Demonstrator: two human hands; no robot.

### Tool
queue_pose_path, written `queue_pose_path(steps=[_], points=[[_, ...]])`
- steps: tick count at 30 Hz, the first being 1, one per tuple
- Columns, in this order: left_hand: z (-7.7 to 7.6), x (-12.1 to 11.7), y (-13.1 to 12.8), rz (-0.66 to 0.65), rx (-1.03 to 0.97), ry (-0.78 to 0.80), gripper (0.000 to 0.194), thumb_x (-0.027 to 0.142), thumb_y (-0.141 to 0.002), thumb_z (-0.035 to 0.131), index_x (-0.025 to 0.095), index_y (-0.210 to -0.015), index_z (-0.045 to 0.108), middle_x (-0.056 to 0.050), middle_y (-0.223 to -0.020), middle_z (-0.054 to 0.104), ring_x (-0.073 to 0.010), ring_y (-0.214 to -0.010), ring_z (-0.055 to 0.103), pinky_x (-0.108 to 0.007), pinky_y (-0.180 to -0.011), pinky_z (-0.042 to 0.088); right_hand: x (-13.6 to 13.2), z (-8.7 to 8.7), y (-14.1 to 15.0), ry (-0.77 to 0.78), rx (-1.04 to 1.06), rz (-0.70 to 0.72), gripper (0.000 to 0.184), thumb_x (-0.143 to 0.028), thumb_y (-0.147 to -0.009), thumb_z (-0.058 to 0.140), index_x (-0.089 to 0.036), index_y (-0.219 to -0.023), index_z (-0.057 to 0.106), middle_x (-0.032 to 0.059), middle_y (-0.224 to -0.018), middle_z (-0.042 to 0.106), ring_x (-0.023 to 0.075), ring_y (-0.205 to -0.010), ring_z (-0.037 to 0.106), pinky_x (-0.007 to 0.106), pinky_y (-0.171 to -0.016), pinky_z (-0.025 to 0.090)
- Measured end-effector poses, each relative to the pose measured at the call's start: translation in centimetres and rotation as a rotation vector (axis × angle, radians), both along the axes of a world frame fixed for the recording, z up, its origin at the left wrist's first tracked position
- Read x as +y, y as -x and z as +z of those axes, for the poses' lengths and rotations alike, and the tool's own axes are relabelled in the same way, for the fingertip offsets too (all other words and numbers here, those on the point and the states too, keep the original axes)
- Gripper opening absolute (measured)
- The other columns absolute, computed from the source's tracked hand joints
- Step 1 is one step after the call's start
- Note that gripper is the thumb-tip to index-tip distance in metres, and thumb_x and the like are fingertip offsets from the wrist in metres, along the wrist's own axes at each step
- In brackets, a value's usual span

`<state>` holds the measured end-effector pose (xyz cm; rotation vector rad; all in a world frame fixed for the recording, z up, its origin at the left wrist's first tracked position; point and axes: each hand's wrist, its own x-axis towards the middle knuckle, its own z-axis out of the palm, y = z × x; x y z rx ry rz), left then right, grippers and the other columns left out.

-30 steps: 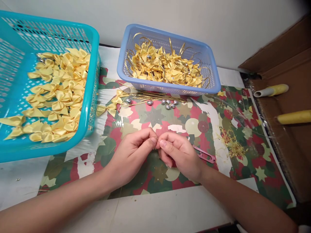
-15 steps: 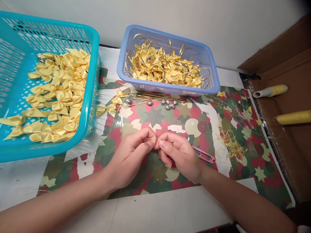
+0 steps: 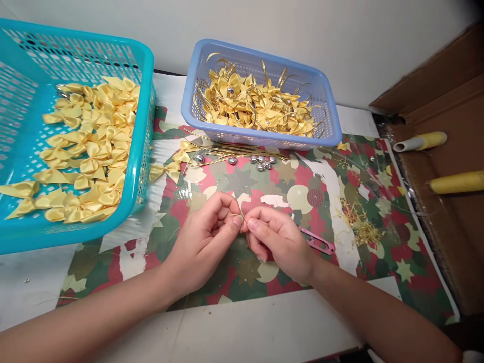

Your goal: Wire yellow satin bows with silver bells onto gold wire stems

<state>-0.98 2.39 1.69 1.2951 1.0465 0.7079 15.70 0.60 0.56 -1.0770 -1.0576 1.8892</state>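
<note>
Over the middle of the patterned mat, my left hand and my right hand meet at the fingertips. A thin gold cord runs between them; my left thumb and bent fingers pinch one part of it. My right thumb and forefinger are closed on the cord too, mostly hiding it. Partly behind my right hand lies a pink thread snipper. Beyond my hands are several silver bells and a bundle of gold cords.
A turquoise basket of yellow ribbon bows stands at left. A blue basket at the back holds bows with cords and bells. Two loose bows lie between them. Yellow thread scraps and a cardboard box are at right.
My left forefinger has lifted a little and its fingers have loosened, so more of the gold cord shows. My right hand has stayed in place.
</note>
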Motion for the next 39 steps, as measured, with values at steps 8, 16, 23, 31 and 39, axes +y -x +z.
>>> queue_pose_path(steps=[8,16,23,31,39], points=[[-0.4,0.03,-0.25,0.034,0.009,-0.102,0.009,0.022,-0.093,0.047,0.021,-0.085,0.05,0.009,-0.061,0.047,-0.0038,-0.047,0.036,-0.015,-0.041,0.03,-0.06,-0.09,0.01,0.003,0.015,0.004,0.019,-0.033,-0.097,0.049,-0.019,-0.087,0.056,-0.0086,-0.05,0.049,0.0051,-0.046,0.038,0.019,-0.047,0.031],[-0.47,-0.12,-0.23,0.061,0.024,-0.155,0.012,0.019,-0.092,0.05,0.02,-0.08,0.052,0.009,-0.061,0.049,-0.0029,-0.047,0.038,-0.013,-0.04,0.03,-0.01,-0.07,-0.05,-0.01,0.014,0.003,0.019,-0.032,-0.097,0.048,-0.018,-0.087,0.057,-0.0085,-0.049,0.049,0.0051,-0.046,0.038,0.019,-0.048,0.031],[-0.46,-0.08,-0.23,0.077,0.03,-0.18,0.015,0.017,-0.09,0.051,0.02,-0.075,0.052,0.008,-0.06,0.051,-0.0034,-0.048,0.042,-0.013,-0.04,0.032,-0.07,-0.21,0.01,-0.008,0.028,-0.004,0.018,-0.032,-0.097,0.049,-0.019,-0.088,0.057,-0.0088,-0.049,0.048,0.0049,-0.046,0.037,0.019,-0.048,0.031],[-0.48,-0.05,-0.25,0.07,0.038,-0.193,0.016,0.019,-0.09,0.05,0.02,-0.073,0.051,0.008,-0.058,0.048,-0.0036,-0.044,0.037,-0.015,-0.039,0.03,-0.08,-0.27,-0.05,0.003,0.048,-0.012,0.018,-0.032,-0.096,0.05,-0.019,-0.087,0.056,-0.0086,-0.048,0.048,0.0053,-0.045,0.038,0.019,-0.047,0.03],[-0.23,0.15,-0.07,0.037,0.119,-0.171,0.028,0.021,-0.092,0.042,0.019,-0.064,0.046,0.008,-0.055,0.039,-0.0043,-0.043,0.036,-0.018,-0.041,0.032,0.0,-0.32,-0.09,0.018,0.06,-0.026,0.018,-0.031,-0.097,0.049,-0.019,-0.086,0.057,-0.0082,-0.046,0.047,0.0066,-0.045,0.038,0.02,-0.048,0.03]])
